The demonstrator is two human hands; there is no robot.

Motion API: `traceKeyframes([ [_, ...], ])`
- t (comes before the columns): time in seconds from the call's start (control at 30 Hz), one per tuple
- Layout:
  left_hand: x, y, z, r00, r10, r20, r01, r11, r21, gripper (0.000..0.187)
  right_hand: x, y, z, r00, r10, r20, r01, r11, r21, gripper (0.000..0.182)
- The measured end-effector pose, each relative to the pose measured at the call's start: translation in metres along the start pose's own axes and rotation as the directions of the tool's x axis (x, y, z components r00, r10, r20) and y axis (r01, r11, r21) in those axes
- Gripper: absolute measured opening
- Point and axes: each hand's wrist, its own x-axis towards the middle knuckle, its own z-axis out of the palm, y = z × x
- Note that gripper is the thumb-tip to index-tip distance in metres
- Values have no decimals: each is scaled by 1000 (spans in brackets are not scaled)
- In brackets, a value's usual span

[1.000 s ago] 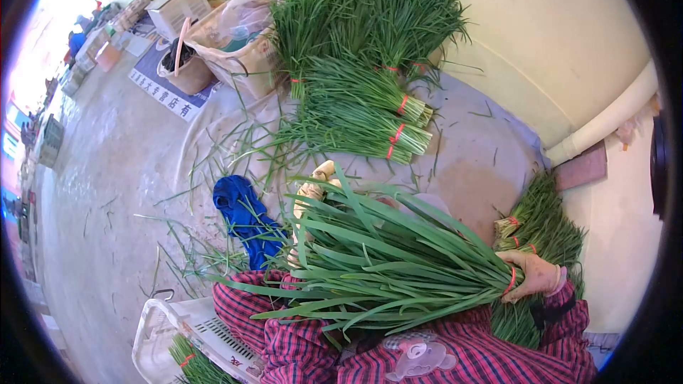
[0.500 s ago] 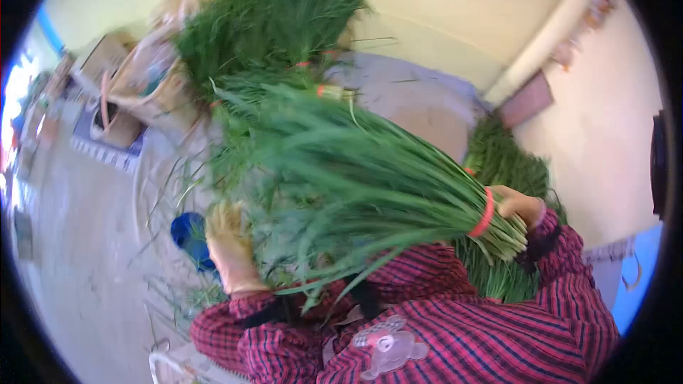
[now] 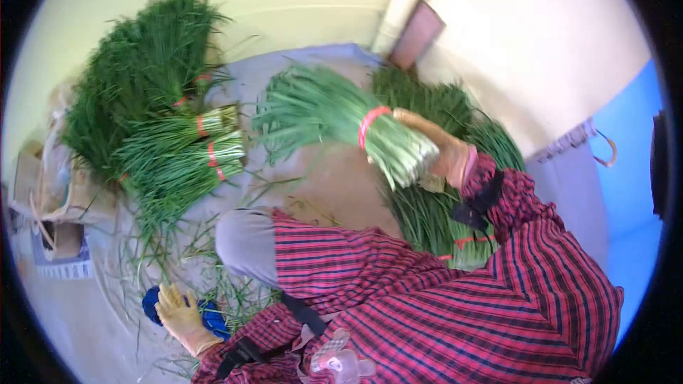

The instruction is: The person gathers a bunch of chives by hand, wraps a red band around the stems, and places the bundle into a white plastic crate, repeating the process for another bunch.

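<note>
My right hand [image 3: 445, 146], in a pale glove, is wrapped round the stem end of a bundle of chives [image 3: 316, 103]. A red band circles the bundle, its cut white ends face me and its leaves spread to the upper left. My left hand [image 3: 178, 316], gloved too, has its fingers apart at the lower left, over a dark blue object [image 3: 215, 318] partly hidden behind it. Loose chive leaves [image 3: 238, 295] lie scattered around that hand.
Banded chive bundles [image 3: 181, 153] lie stacked on the left of the sheet, below a tall heap of chives [image 3: 142, 64]. More bundles [image 3: 491, 142] lie along the right side. A carton and bag [image 3: 82, 192] stand at the far left; a reddish board [image 3: 417, 34] leans against the wall.
The bundle in my right hand has moved up and left, its stem end now turned toward me. My left hand has dropped lower left. The view has swung right.
</note>
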Motion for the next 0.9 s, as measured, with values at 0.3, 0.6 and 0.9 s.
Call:
traceKeyframes([
  [0.3, -17, 27, 33, 991, -24, -134, 101, 785, 611, 53, -33, -81, -89, 683, -634, -363, 413, 744, -525, 45],
  [0.6, -40, -78, -17, 890, 340, -305, -331, 940, 84, 53, -43, 37, -215, 118, -559, -821, 139, 828, -544, 85],
  [0.9, -54, -56, -27, 906, 370, 206, 116, -685, 719, 53, -59, 88, -304, 158, -636, -756, -586, 555, -590, 72],
])
